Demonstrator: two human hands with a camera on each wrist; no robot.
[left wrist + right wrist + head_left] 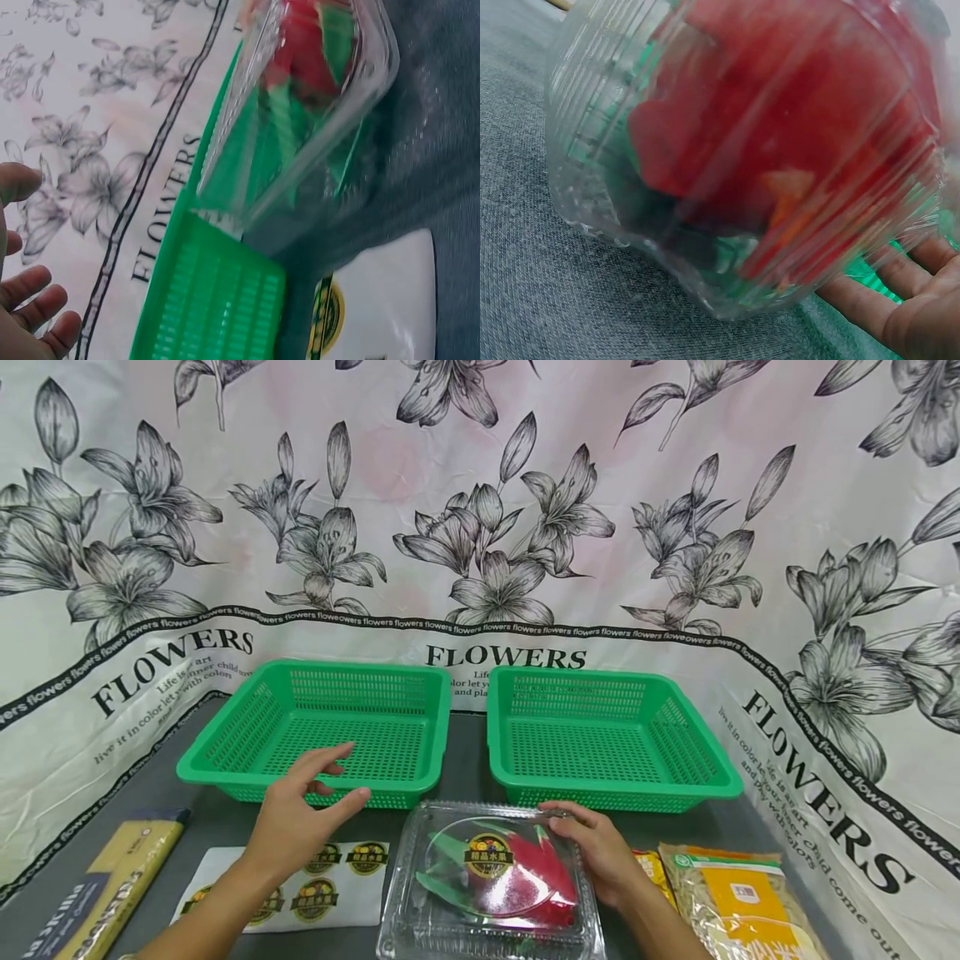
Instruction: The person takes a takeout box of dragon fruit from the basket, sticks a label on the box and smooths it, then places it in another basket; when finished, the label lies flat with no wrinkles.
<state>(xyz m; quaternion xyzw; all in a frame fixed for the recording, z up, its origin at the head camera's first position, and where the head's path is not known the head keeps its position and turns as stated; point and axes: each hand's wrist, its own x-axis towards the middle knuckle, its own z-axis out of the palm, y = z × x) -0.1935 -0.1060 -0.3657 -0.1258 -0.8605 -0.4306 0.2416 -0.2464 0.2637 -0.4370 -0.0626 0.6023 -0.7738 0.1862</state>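
Observation:
A clear plastic clamshell box (pixel 405 893) with a red, green-tipped dragon fruit (pixel 543 872) inside is at the front middle. Its lid bears a round black-and-gold sticker (pixel 488 856). My right hand (pixel 600 856) grips the box by its far right corner; in the right wrist view several fingers (pixel 896 277) lie along its edge, the thumb out of sight. To the left, my left hand (pixel 300 806) hovers with fingers apart and nothing held, between the left green basket (pixel 315 777) and a white sheet of round stickers (pixel 352 893).
A second green basket (pixel 615 793) stands at the back right. Noodles in a long packet (pixel 120 877) lie at the far left. At the right are a bag with a yellow label (pixel 742 902) and a small yellow packet (pixel 654 870). Flower-printed cloth (pixel 480 568) hangs behind.

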